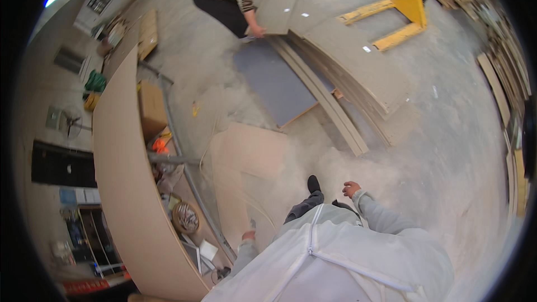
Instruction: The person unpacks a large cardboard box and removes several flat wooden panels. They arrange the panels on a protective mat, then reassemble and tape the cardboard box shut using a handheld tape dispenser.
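Note:
My right hand [351, 189] hangs beside my body over the dusty floor, its fingers loosely bent and apart, with nothing in them. My left hand [248, 235] is low at my other side, near a thin tan sheet [229, 204] on the floor. Its fingers are small and blurred; a greyish bit shows at their tip, and I cannot make out whether it is held. Ahead lies a stack of long grey-brown boards [358, 56], with narrow strips [319, 89] along its left side and a dark grey panel [274, 81] beside them.
A co-worker [229, 0] bends over the far end of the stack, hands on a board [274, 14]. A yellow pallet jack [411, 14] stands at the far right. Along the left, a large tan panel [123, 179] leans by a metal-framed bench [173, 159]. Timber piles [498, 61] line the right.

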Demonstrator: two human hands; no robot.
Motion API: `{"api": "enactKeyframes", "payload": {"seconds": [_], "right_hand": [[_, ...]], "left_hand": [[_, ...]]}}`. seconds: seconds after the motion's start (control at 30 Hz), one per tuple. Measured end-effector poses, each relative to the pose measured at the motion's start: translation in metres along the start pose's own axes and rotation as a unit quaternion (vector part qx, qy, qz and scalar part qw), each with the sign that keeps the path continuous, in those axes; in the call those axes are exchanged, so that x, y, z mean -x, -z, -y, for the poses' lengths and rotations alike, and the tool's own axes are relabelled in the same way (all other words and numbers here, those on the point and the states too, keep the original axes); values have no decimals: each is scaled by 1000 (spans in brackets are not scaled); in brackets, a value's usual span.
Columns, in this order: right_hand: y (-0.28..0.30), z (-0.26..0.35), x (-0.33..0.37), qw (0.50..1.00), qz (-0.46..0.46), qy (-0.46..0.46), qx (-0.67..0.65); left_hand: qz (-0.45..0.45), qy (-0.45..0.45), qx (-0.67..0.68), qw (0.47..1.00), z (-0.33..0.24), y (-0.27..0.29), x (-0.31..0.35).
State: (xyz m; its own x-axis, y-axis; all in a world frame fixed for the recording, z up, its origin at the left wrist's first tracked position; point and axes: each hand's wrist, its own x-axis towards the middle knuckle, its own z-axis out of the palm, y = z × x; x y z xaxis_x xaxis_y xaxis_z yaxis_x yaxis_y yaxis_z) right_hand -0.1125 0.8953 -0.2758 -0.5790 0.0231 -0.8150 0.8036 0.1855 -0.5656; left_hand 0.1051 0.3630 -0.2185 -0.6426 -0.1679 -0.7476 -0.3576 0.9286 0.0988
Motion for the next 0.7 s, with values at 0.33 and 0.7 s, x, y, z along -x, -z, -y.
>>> {"api": "enactKeyframes", "payload": {"seconds": [0.33, 0.7], "right_hand": [[115, -51, -3, 942, -276, -47, -185], [154, -110, -142, 965, -4, -186, 183]], "left_hand": [[-101, -149, 385, 905, -242, 224, -207], [81, -72, 31, 994, -297, 195, -204]]}}
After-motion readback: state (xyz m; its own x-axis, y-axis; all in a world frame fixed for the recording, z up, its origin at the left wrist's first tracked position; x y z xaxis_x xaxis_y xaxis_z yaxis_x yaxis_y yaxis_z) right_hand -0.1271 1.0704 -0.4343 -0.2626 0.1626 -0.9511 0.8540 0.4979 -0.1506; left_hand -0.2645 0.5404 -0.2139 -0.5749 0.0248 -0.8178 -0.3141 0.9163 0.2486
